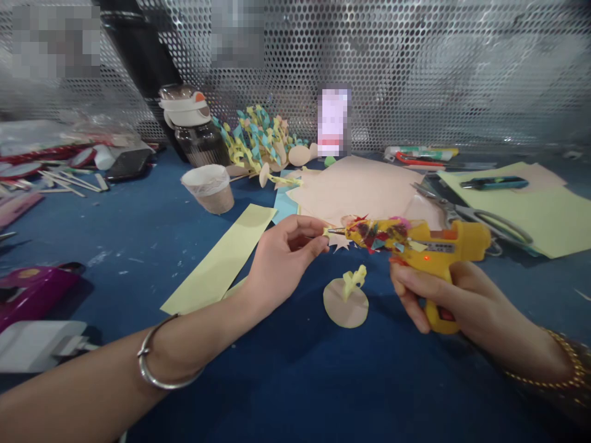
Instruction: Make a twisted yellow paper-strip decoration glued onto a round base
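Note:
My right hand (443,295) is closed round the handle of a yellow hot glue gun (422,243), whose small orange light is lit. Bits of coloured paper cling to its front part. The nozzle points left and meets a tiny pale yellow paper piece (326,232), pinched between the thumb and fingers of my left hand (290,252). Most of that piece is hidden by the fingers. Below the nozzle, a round beige paper disc (344,311) lies on the blue table, with a curled yellow paper stem (354,280) standing up from it.
Yellow paper strips (221,261) lie beside my left wrist. Behind stand a paper cup (210,189), a dark bottle (196,132) and many paper sprigs (258,135). Beige sheets (360,184), scissors (480,215) and a cutter (494,183) lie at the right. A purple tool (37,289) and white charger (44,344) sit left.

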### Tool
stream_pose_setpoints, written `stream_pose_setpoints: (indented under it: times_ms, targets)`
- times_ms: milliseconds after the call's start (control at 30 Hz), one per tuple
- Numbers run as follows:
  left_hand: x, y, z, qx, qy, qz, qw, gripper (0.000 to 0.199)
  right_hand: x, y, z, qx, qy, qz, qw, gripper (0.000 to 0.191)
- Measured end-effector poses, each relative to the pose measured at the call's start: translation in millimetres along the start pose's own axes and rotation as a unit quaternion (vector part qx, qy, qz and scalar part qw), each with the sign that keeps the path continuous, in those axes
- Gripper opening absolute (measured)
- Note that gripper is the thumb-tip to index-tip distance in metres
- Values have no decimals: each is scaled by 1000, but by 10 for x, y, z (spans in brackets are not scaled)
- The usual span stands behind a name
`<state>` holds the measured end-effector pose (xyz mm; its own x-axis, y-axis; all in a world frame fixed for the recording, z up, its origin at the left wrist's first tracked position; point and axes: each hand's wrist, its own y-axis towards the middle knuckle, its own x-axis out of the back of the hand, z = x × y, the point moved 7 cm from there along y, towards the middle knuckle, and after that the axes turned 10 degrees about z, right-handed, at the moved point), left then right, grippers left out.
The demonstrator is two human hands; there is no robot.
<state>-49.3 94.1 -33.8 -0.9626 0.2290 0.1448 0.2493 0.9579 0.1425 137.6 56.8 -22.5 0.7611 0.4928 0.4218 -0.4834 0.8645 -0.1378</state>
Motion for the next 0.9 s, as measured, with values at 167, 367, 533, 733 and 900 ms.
stream_pose_setpoints:
  times_ms: [167,367,533,733,900]
  targets:
    - [0,3,-13,-1,3,-2,1000,12,-3,-4,37,12,-17,3,1000,44]
    - [15,-10,-17,5,0,-13,1000,12,11,1,11,1,-13,-1,1000,42]
    - [16,-14,-12,8,1,-15,1000,12,16,6,3,-5,1,-10,1000,41]
    - [2,-10,-2,-1,6,-2,1000,12,29,-6,-21,4,20,-18,1000,35]
    - [-5,-8,10,-5,6,4,1000,13,37,8,3,12,12,-22,1000,37]
